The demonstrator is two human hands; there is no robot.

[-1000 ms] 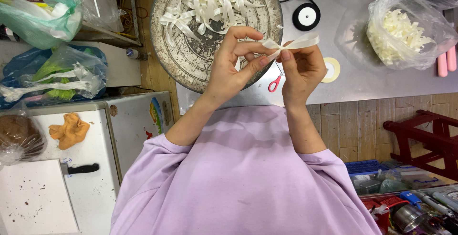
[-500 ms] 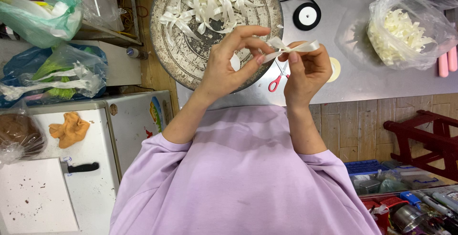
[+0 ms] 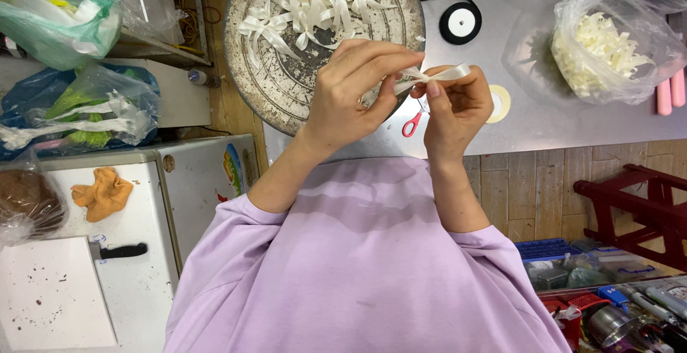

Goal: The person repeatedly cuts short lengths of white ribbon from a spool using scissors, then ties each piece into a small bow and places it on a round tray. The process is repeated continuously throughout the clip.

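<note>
Worktop [image 3: 572,120]: grey, carrying tray, scissors.
Tray [image 3: 265,74]: round, heaped with ribbon pieces.
Left hand [image 3: 354,95]: grip pinched on ribbon.
Right hand [image 3: 458,106]: grip pinched on ribbon.
Ribbon [image 3: 436,75]: cream, held above tray's edge.
Scissors [image 3: 411,124]: red-handled, under hands.

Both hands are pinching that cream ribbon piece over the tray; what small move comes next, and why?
Probably draw the two ends apart to snug the bow. The left hand pinches the ribbon at its crossing, the right hand grips beside it, and one tail sticks out loose to the right, so the bow looks formed but not tight.
</note>
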